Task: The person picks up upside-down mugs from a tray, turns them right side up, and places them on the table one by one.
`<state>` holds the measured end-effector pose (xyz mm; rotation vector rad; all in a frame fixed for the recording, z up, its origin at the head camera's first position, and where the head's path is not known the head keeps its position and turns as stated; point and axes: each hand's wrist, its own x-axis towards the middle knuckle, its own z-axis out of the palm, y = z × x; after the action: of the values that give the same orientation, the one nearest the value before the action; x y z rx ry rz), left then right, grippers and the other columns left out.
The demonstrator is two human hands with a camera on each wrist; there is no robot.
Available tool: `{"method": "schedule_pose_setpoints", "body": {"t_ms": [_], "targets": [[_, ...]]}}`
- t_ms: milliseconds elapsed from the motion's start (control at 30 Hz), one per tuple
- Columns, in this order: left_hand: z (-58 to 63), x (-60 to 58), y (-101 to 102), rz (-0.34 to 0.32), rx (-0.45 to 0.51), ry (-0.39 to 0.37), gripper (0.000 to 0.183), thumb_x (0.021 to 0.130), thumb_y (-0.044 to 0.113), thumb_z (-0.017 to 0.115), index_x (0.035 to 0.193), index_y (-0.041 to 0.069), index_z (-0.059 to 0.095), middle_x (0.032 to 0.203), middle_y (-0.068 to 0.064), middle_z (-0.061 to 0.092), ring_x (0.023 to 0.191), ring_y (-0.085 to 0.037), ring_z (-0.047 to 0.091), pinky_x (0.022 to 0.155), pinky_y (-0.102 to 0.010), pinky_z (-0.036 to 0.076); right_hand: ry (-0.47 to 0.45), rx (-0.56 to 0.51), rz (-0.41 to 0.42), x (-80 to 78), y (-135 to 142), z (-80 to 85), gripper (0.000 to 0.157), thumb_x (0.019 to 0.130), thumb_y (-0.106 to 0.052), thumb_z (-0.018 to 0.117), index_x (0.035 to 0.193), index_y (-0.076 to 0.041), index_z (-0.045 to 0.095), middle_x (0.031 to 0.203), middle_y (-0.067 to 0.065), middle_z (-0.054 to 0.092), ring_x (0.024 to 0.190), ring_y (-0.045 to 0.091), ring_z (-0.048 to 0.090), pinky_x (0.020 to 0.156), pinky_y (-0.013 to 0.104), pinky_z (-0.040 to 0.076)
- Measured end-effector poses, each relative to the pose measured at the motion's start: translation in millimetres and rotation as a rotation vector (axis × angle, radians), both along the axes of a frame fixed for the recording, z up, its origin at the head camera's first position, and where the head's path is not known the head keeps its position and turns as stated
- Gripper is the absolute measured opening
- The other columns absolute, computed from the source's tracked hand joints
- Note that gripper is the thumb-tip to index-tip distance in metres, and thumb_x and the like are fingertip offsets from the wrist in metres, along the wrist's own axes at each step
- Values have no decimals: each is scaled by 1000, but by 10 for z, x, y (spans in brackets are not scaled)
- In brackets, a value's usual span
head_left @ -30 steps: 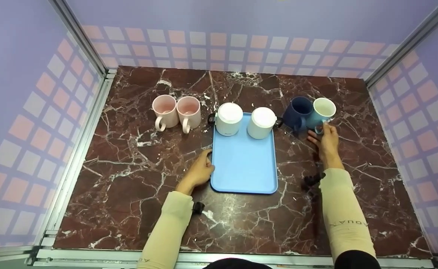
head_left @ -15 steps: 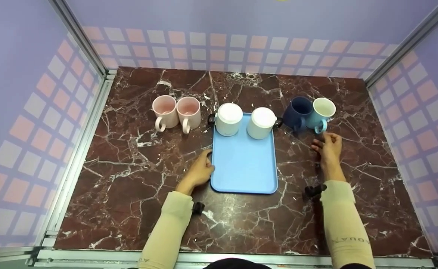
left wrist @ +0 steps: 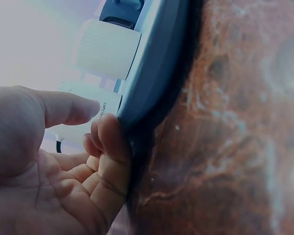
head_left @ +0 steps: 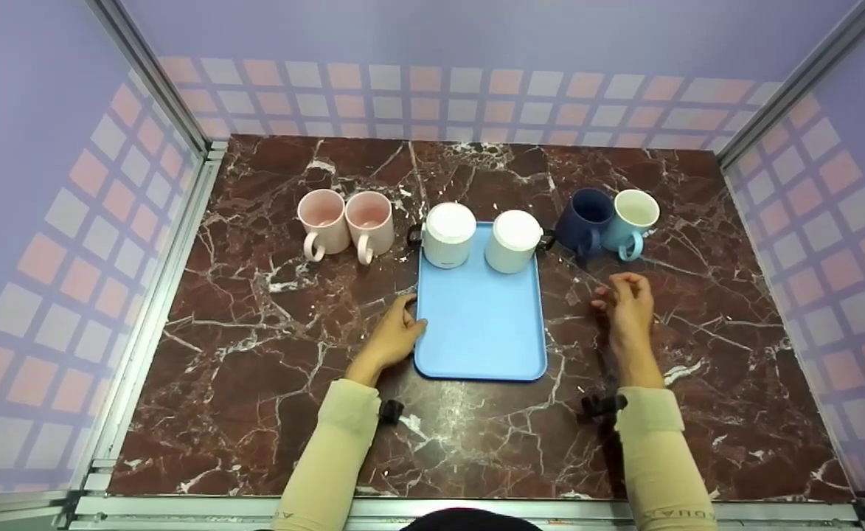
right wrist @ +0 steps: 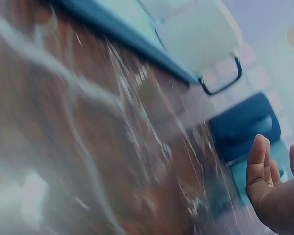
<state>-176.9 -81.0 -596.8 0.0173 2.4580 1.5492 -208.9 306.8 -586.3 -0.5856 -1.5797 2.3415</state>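
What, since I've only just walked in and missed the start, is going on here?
A person's left hand grips the left edge of a blue tray. Two white mugs stand side by side at the tray's far end. The right hand holds nothing and is just on the near side of a light blue mug and a dark blue mug. Two pink mugs stand to the left of the tray.

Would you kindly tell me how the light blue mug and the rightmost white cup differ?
The light blue mug shows an open rim, while the white cup has a flat, closed top. The mug's handle is light blue and points toward the near side; the cup's handle is black and points right. The mug sits on the marbled table, the cup on the blue tray. Both have one looped handle.
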Motion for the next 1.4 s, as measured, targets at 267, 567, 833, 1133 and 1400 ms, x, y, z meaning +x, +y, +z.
{"method": "schedule_pose_setpoints", "body": {"t_ms": [267, 567, 833, 1133, 1400], "targets": [[6, 1, -4, 14, 29, 14, 54, 101, 14, 62, 150, 0, 44, 82, 2, 52, 65, -11, 49, 66, -26, 43, 54, 35, 77, 197, -347, 15, 8, 106, -5, 54, 100, -10, 55, 99, 4, 61, 73, 17, 67, 59, 25, 57], [38, -30, 29, 95, 50, 80, 46, 101, 11, 62, 144, 2, 52, 89, -1, 54, 74, -12, 49, 72, -27, 42, 30, 94, 220, 357, -699, 57, 4, 107, -7, 52, 108, -4, 54, 111, 7, 61, 82, 20, 67, 69, 32, 60], [131, -167, -1, 144, 37, 172, 42, 102, 9, 58, 142, 1, 53, 113, -15, 59, 96, -27, 65, 86, -37, 53, 45, 112, 324, 361, -1025, 83, 3, 105, -4, 53, 106, -2, 55, 112, 9, 60, 83, 21, 68, 67, 30, 61], [237, -395, 42, 143, 7, 195, 45, 103, 11, 55, 147, 3, 48, 139, -21, 54, 128, -37, 59, 110, -48, 48, 39, 181, 439, 202, -1271, 110, 23, 106, -6, 54, 126, 5, 55, 125, 17, 58, 94, 24, 69, 80, 38, 62], [258, -592, 66, 95, -98, 204, 56, 104, 11, 52, 157, 1, 35, 158, -26, 40, 148, -40, 41, 125, -49, 32, 61, 260, 574, 44, -1427, 112, 47, 106, -5, 53, 151, 4, 43, 150, 26, 48, 131, 44, 58, 106, 59, 51]]}}
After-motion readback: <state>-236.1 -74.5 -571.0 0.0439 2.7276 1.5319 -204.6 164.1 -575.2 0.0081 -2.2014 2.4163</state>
